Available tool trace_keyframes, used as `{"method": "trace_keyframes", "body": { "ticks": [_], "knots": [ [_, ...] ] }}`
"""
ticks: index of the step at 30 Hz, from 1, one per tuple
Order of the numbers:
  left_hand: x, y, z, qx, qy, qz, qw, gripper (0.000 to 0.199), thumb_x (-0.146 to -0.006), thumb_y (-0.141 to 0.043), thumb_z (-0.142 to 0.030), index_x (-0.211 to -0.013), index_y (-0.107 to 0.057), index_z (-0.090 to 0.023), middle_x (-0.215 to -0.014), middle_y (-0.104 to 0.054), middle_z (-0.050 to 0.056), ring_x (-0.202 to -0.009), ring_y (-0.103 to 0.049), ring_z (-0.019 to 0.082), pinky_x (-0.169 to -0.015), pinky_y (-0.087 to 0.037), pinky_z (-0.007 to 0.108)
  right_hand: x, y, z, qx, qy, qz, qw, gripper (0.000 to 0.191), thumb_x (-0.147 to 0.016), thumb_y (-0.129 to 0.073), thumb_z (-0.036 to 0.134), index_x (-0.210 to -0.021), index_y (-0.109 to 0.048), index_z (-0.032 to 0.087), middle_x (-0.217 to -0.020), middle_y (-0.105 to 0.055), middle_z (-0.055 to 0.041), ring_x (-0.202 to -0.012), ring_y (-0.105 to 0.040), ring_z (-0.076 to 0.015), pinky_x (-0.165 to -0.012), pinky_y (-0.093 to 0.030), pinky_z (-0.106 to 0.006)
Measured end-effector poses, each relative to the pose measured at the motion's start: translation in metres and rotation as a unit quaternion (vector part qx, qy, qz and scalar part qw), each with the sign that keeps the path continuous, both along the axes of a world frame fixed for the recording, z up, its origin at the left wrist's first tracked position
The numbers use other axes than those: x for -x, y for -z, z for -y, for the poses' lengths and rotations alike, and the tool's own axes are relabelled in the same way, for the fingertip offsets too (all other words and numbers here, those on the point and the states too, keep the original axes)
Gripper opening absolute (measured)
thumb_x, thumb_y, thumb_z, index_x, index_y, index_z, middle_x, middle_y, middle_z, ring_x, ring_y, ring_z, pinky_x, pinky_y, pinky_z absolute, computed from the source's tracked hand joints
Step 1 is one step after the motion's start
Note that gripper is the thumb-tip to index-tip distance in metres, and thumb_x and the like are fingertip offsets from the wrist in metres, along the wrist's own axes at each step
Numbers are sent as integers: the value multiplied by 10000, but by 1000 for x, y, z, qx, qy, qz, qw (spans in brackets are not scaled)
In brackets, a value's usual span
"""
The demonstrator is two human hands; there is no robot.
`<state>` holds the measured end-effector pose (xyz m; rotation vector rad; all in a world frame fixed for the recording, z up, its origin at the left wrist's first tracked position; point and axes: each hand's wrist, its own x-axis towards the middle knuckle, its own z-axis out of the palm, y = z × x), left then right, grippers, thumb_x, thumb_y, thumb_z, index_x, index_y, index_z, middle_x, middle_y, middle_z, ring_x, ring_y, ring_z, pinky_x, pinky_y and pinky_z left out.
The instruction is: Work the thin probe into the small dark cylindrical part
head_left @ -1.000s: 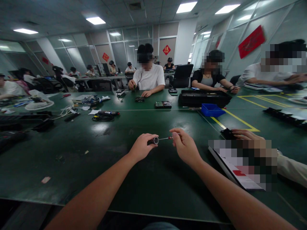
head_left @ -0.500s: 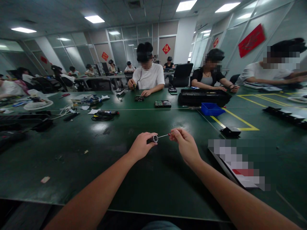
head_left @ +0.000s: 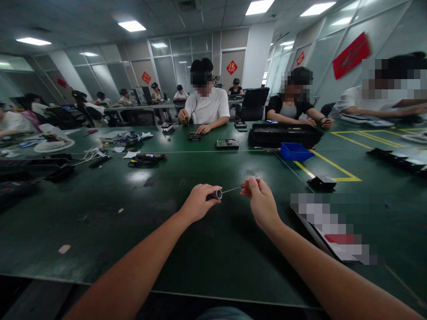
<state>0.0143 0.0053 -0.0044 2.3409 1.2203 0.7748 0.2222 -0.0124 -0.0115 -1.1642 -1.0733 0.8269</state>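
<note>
Thumb and fingers of my left hand (head_left: 199, 202) close round a short dark cylinder (head_left: 218, 194) with a pale ring at its end. To its right, my right hand (head_left: 262, 200) pinches a thin screwdriver by its reddish handle. The screwdriver's metal shaft (head_left: 231, 190) points left at the cylinder, its tip at or near the ringed end; whether they touch I cannot tell. Both hands are above the green table (head_left: 207, 249).
A white and red item (head_left: 333, 233), partly pixelated, lies right of my right forearm. Beyond are a black block (head_left: 321, 183), a blue tray (head_left: 295, 151), a circuit board (head_left: 227, 144) and coiled black cable (head_left: 146, 160). People sit across the table.
My right hand has moved slightly right, and a little more space shows between it and the cylinder. My left hand has barely shifted right.
</note>
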Motion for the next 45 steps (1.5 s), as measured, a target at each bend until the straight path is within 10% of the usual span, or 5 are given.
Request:
{"method": "trace_keyframes", "body": {
  "ticks": [45],
  "knots": [
    [3, -2, 1, 5, -31, 25, 999, 379, -865, -714, -246, -1241, -663, -262, -1169, -692, 32, -1091, -585, 237, -981, -427, 408, -2, -28, 18, -3, -2, 251, 968, 377, -882, -592, 570, -733, -601, 224, -609, -616, 0, -545, -536, -171, -547, -380, -303]
  ]
}}
